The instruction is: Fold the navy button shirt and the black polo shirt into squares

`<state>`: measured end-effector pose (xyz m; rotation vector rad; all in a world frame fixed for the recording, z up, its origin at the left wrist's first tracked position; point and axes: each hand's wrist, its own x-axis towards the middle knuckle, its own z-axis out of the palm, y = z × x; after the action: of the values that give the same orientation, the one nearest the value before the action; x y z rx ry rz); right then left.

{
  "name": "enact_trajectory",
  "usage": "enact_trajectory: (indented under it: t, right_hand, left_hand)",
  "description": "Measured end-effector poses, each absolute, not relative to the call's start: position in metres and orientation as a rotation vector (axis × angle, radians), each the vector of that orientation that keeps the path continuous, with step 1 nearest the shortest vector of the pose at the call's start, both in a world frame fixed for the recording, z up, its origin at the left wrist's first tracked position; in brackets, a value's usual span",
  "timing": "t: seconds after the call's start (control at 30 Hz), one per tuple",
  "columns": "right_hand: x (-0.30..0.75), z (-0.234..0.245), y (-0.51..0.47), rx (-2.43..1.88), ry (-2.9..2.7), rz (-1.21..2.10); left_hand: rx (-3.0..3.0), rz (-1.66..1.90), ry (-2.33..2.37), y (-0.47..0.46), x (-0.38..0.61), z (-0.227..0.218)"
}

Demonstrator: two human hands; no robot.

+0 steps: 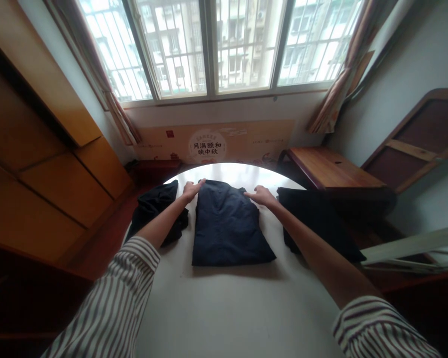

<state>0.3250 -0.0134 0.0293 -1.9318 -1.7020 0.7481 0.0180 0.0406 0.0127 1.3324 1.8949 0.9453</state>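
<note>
A dark navy folded garment lies flat on the white table, right in front of me. Its exact kind cannot be made out. At its far left corner, my left hand is closed on the edge of the cloth, thumb and fingertips together. My right hand pinches the far right corner in the same way. Part of the fingers of both hands is hidden. Beside my left forearm sits a crumpled black cloth. A black folded cloth lies partly behind my right forearm.
The table has a rounded far edge. Beyond it on the right stands a wooden desk. Yellow-brown cabinets line the left wall. A barred window with curtains is ahead. A pale metal frame is at the right.
</note>
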Motion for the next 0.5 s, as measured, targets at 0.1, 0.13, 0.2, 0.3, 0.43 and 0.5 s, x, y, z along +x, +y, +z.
enact_trajectory:
  t: [0.1,0.13,0.2,0.3,0.43,0.5]
  right_hand:
    - [0.334,0.042,-0.022,-1.97,-1.691,1.03]
    - [0.335,0.046,-0.023,-1.975,-1.683,1.123]
    - [0.334,0.049,-0.025,-1.988,-1.676,1.232]
    - [0.328,0.05,-0.028,-1.991,-1.699,1.228]
    - [0.326,0.054,-0.036,-1.838,-1.71,1.214]
    - [0.329,0.061,-0.039,-1.714,-1.691,1.153]
  left_hand:
    - [1.269,0.84,1.76,0.038,0.023,0.023]
    - [1.255,0.815,1.72,0.037,0.024,0.026]
    - [1.233,0.78,1.645,0.035,0.027,0.029]
    - [1.227,0.761,1.539,0.03,0.03,0.031]
    - [1.275,0.887,1.371,0.022,0.034,0.042]
    - [1.371,1.136,1.197,0.021,0.036,0.061]
